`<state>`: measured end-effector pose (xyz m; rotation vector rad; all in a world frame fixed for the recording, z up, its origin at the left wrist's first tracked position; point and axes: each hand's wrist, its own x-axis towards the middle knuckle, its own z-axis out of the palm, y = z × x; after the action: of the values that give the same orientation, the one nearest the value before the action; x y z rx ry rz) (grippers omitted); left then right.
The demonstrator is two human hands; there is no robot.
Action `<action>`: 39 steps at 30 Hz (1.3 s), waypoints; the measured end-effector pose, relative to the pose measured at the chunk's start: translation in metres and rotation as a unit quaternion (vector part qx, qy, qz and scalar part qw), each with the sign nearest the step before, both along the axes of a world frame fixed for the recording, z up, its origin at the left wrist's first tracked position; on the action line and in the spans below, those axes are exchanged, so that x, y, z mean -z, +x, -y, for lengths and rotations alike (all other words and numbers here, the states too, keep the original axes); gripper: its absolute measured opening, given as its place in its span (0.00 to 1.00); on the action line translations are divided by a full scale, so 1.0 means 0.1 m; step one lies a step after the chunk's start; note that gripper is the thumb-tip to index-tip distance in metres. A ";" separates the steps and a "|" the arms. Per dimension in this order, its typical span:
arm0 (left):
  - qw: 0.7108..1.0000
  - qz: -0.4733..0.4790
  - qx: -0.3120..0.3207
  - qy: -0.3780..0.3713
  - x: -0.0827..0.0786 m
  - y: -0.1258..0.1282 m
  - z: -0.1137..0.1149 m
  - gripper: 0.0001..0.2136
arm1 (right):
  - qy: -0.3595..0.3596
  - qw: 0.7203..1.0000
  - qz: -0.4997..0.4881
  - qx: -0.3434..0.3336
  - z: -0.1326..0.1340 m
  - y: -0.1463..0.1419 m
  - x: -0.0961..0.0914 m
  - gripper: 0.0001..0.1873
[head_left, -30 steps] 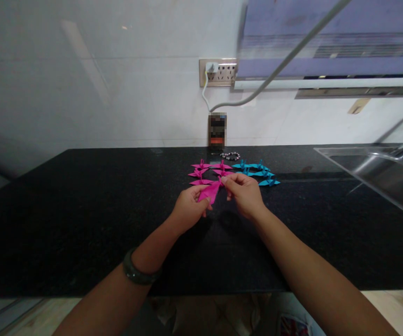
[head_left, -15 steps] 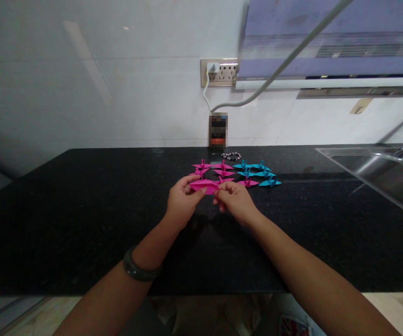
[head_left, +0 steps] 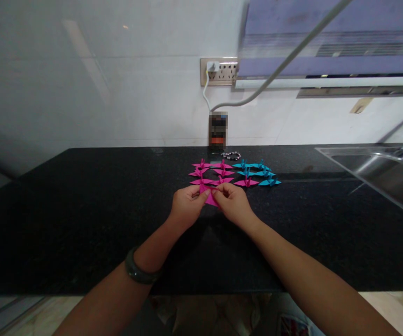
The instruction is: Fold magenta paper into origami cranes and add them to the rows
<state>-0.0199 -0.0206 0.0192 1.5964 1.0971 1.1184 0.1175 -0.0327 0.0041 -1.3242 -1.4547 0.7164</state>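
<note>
A folded pink paper piece [head_left: 210, 198] is held between both hands just above the black countertop [head_left: 82, 210]. My left hand [head_left: 186, 206] pinches its left side, fingers closed. My right hand [head_left: 235, 204] pinches its right side with thumb and fingers pressed together. A dark bracelet sits on my left wrist [head_left: 137, 269]. Behind the hands lie several pink paper cranes [head_left: 211, 173] and, to their right, several blue paper cranes [head_left: 259, 173] in rows.
A blurred small box [head_left: 218, 130] stands against the white wall, with a bead bracelet [head_left: 230, 155] in front of it. A wall socket [head_left: 218, 71] with a white plug is above. A steel sink [head_left: 379, 170] lies at the right.
The pink paper was turned from flat and horizontal to a downward-pointing shape, and both hands came lower and closer together.
</note>
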 end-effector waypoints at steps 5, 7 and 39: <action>0.999 -0.013 -0.034 0.019 0.01 0.00 0.01 0.08 | -0.011 1.000 0.006 0.006 0.02 -0.03 0.00 0.05; 0.999 0.008 -0.050 0.008 0.01 -0.01 -0.02 0.08 | -0.024 1.000 0.000 0.001 0.02 -0.03 0.00 0.05; 0.969 0.153 0.074 -0.181 -0.04 0.01 -0.01 0.08 | -0.088 0.980 -0.169 -0.049 0.03 -0.04 -0.08 0.13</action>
<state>-0.0193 -0.0194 0.0230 1.1547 0.8987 0.9612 0.1133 -0.0353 0.0119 -1.1966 -1.2089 1.1002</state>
